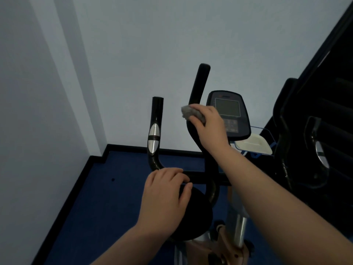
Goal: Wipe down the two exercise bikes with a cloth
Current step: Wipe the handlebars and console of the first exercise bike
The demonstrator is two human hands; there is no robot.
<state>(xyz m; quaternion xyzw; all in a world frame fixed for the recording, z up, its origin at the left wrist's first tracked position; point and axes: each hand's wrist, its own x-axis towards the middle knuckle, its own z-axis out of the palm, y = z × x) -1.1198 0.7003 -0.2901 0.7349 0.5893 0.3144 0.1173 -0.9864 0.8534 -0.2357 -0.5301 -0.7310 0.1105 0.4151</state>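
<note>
Fingers (198, 115) of the right hand (210, 127) curl around a gray cloth (188, 111), pressing it on the black bar (198, 83). The left hand (164, 196) seems to grip the bike (202, 177).

no readable text, console (228, 113) screen and buttons too blurred
</note>
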